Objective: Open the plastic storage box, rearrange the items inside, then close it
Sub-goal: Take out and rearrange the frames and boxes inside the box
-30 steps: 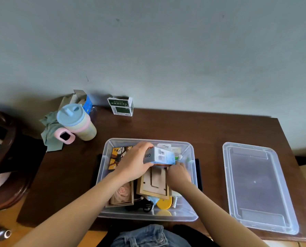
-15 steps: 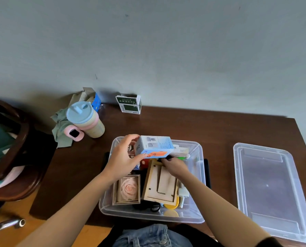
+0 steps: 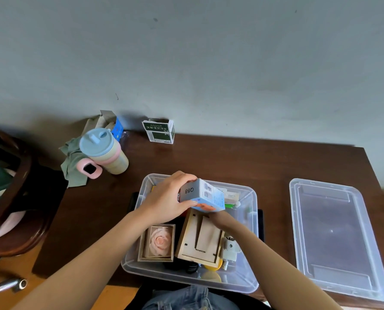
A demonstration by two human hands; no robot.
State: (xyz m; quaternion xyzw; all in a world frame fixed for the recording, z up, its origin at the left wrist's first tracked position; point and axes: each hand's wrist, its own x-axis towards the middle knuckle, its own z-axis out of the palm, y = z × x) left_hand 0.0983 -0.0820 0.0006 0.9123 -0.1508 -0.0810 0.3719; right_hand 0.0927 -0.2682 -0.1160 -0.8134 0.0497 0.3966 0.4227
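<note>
Mid-rearrange: box open, carton lifted clear.

My left hand [image 3: 166, 203] has its fingers [image 3: 187, 176] clamped round the small blue carton [image 3: 203, 195], held above the storage box [image 3: 252, 222] on the desk [image 3: 220, 162], likely to free space below. Right hand [image 3: 220, 218] reaches under the carton by the wooden frame [image 3: 200, 239]; can't tell its fingers' state. Rose picture [image 3: 157, 241] nearer my left wrist. Lid [image 3: 334, 236] lies off to the right; cup [image 3: 103, 151] far left, clear.

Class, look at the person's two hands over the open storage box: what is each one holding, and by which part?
The left hand grips the light blue Q88 carton by its left end, lifted above the storage box. The right hand is mostly hidden beneath it; its hold cannot be told.
</note>
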